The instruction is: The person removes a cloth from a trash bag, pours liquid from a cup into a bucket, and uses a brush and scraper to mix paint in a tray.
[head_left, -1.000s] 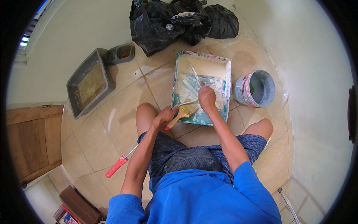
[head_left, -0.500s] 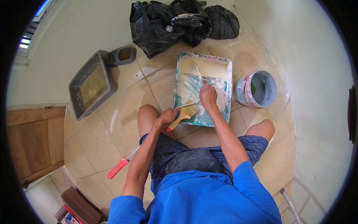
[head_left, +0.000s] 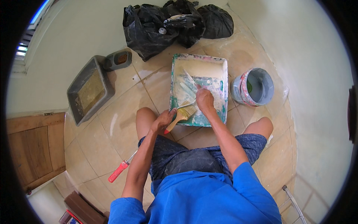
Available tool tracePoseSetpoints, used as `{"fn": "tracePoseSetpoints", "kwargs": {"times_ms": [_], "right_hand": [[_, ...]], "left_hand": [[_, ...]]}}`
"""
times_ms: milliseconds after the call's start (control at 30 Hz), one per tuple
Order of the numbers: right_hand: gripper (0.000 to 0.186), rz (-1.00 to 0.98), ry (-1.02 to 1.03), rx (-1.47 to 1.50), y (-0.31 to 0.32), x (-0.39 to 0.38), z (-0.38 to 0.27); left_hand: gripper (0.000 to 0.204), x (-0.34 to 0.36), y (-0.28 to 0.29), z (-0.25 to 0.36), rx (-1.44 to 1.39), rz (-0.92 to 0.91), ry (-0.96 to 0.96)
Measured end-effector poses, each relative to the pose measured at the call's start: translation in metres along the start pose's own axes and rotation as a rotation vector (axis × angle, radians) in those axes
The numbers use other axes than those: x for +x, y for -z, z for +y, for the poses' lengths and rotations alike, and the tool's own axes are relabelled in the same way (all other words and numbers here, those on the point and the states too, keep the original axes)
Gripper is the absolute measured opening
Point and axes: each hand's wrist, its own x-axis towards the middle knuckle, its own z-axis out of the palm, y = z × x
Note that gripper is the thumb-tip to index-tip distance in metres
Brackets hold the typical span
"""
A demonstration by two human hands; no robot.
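On the floor before me, a paint-smeared tray (head_left: pixel 225 95) holds cream paint in its far end. My left hand (head_left: pixel 163 120) grips the metal shaft of what looks like a paint roller; its red handle (head_left: pixel 118 171) sticks out past my left forearm. The shaft bends over the tray's near part towards a pale roller part (head_left: pixel 187 89). My right hand (head_left: pixel 204 100), closed over the tray, holds a thin whitish flat tool (head_left: pixel 189 76) pointing away from me. A wide paintbrush (head_left: pixel 182 117) with a red-tipped wooden handle lies over the tray's near left edge, beside my left fingers.
Right of the tray stands a paint-stained bucket (head_left: pixel 242 89). Black plastic bags (head_left: pixel 149 33) lie against the far wall. At the left are a grey litter tray (head_left: pixel 110 84) and a pet bowl (head_left: pixel 112 61). A wooden door (head_left: pixel 37 147) is at far left, a metal frame (head_left: pixel 294 203) lower right.
The thin tool's far end has swung left over the tray, and my right hand has come slightly nearer to me. My left hand keeps its hold. The whole view has shifted a little.
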Motion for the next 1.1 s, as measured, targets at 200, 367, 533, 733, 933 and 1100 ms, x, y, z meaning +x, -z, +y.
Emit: {"fn": "tracePoseSetpoints", "kwargs": {"times_ms": [200, 367, 533, 733, 933, 1100], "right_hand": [[0.03, 0.117, -0.135, 0.019, 0.039, -0.017, 0.035], [0.028, 0.269, -0.236, 0.007, 0.038, -0.025, 0.054], [0.028, 0.376, -0.023, 0.073, 0.022, -0.026, 0.052], [0.027, 0.283, -0.247, -0.048, 0.031, -0.026, 0.061], [0.029, 0.318, -0.179, 0.097, 0.038, -0.026, 0.049], [0.03, 0.236, -0.129, 0.038, 0.027, -0.029, 0.05]], "left_hand": [[0.065, 0.002, -0.004, -0.005, -0.061, 0.05, 0.029], [0.067, -0.005, 0.002, 0.011, -0.065, -0.014, 0.07], [0.067, 0.005, -0.001, -0.005, -0.016, 0.021, 0.046], [0.067, -0.012, 0.005, 0.024, 0.02, 0.019, 0.093], [0.066, -0.005, 0.0, 0.009, -0.064, 0.013, 0.063], [0.068, 0.005, -0.003, -0.009, 0.011, 0.048, -0.043]]}}
